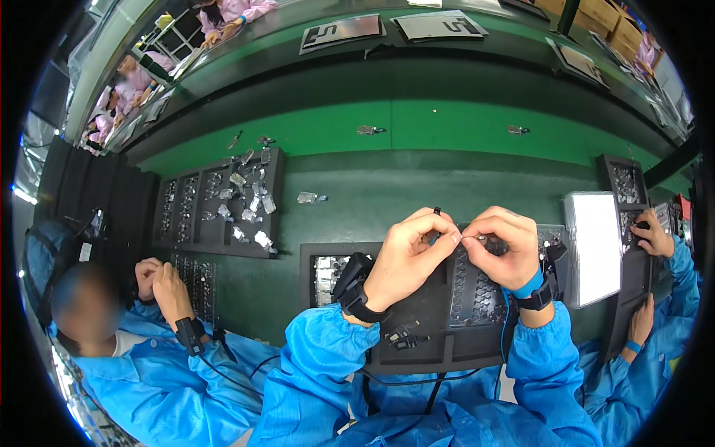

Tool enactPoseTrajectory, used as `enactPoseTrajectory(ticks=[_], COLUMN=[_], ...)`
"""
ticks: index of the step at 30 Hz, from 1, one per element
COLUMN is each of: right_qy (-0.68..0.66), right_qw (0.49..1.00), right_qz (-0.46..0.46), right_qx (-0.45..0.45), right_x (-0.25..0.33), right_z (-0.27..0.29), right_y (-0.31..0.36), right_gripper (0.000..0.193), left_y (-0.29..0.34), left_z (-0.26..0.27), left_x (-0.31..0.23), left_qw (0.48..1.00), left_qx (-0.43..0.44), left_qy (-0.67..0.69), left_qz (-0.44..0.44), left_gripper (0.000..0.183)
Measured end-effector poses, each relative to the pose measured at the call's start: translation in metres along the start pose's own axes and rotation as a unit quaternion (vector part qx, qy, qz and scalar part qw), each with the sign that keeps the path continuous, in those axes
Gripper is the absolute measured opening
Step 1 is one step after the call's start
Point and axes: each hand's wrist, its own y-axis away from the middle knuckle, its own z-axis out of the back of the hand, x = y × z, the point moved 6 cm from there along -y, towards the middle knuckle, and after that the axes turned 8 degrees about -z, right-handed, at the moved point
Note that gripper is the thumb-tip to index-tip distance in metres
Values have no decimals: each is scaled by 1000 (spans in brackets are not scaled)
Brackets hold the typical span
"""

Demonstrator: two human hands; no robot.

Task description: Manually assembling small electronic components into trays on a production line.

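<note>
My left hand (413, 257) and my right hand (508, 249) meet above a black foam tray (424, 298), fingertips nearly touching. Both are closed in a pinch. Between them shows a tiny thing, too small and too covered by fingers to name. Under my right hand lies a clear plastic tray (477, 298) with rows of small dark parts. Silvery metal parts (328, 279) fill a compartment left of my left wrist. A few small black parts with metal tips (406, 337) lie loose in the tray's near section.
A black tray of silvery parts (216, 201) stands at left, near a co-worker's hands (164, 283). At right are a white panel (593, 249) and another co-worker's hand (654, 235). Small assemblies (370, 130) lie along the green strip (320, 119). A cable (417, 381) crosses my lap.
</note>
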Motion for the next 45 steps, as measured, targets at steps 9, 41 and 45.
enactPoseTrajectory(ticks=[9, 41, 45], right_qy=[21, -1, -20], right_qw=[1000, 995, 994], right_qz=[-17, -95, -103], right_qx=[-13, 19, -5], right_x=[-2, -9, -6], right_z=[9, 4, 11], right_y=[-1, -4, 0], right_gripper=[12, 10, 9], left_y=[-1, 4, 2], left_z=[-1, 0, 3], left_x=[5, -7, -12], left_qw=[996, 998, 993], left_qx=[16, -26, -39], left_qy=[92, -22, -109], left_qz=[9, 45, 36], left_gripper=[35, 24, 23])
